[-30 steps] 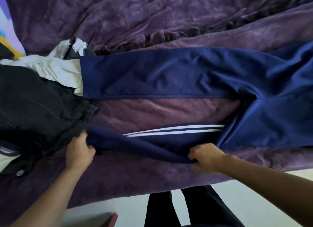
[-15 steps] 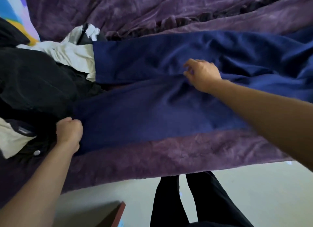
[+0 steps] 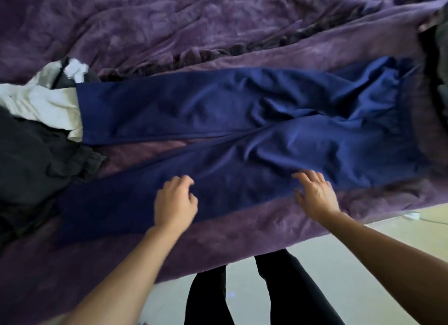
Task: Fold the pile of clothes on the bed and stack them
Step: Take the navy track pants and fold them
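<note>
Across the middle of the bed (image 3: pixel 218 34), from 9 o'clock to 3 o'clock, I see the navy trousers (image 3: pixel 242 131) laid out lengthwise on a purple plush blanket. The waist lies toward 3 o'clock and the two hems toward 9 o'clock. The legs part in a narrow V, with a wedge of blanket showing between them. The cloth is smooth along the legs and bunched into deep creases around the seat. The far leg's hem overlaps a white garment (image 3: pixel 48 106) at 9 o'clock. The near leg runs toward a heap of black clothes (image 3: pixel 36 167) at 8 o'clock, and its end is in shadow.

My left hand (image 3: pixel 173 203), at 6 o'clock, is over the near leg with its fingers (image 3: pixel 186 179) loosely curled and gripping nothing; I cannot tell whether they touch the fabric. My right hand (image 3: pixel 315 194), at 5 o'clock, sits at the trousers' near edge with its fingers spread and nearly straight, holding nothing.

Pale floor (image 3: pixel 388 240) and black-clad legs (image 3: pixel 291 288) show at the lower edge.
</note>
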`<action>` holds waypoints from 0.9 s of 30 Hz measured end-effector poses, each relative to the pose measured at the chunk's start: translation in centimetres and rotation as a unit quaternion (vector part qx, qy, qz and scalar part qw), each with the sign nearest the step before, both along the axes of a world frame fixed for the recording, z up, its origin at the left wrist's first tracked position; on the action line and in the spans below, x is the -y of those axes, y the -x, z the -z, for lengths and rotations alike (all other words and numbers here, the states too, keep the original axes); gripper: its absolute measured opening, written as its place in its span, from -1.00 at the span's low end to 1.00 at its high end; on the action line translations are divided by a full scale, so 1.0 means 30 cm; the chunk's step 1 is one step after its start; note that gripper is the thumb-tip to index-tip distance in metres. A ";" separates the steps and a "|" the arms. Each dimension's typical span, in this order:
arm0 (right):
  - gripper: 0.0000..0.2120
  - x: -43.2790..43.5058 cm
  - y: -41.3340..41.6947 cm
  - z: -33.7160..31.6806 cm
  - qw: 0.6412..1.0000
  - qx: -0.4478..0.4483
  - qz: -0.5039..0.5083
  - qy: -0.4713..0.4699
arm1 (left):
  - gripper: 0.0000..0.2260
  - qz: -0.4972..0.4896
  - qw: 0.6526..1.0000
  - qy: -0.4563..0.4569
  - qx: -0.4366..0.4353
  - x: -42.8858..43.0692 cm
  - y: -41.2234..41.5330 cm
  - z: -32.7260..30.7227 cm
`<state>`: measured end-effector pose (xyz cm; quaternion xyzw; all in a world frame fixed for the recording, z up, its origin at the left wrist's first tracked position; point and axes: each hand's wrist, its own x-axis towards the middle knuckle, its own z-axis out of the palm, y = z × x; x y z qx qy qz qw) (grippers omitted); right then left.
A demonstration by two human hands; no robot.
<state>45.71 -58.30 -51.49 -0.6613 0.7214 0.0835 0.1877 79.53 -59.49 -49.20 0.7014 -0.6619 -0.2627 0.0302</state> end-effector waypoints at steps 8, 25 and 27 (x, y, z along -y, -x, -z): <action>-0.34 0.014 0.687 -0.012 0.986 -0.145 0.063 -0.052 | -0.76 0.232 0.971 -0.049 0.042 -0.040 0.614 0.084; -0.81 0.070 1.301 0.018 0.990 -0.015 -0.121 0.065 | -0.85 0.157 0.967 -0.171 0.107 -0.046 1.108 0.166; -0.86 0.078 1.319 -0.003 0.991 -0.045 -0.121 -0.022 | -0.84 0.152 0.959 -0.213 0.111 -0.107 1.129 0.148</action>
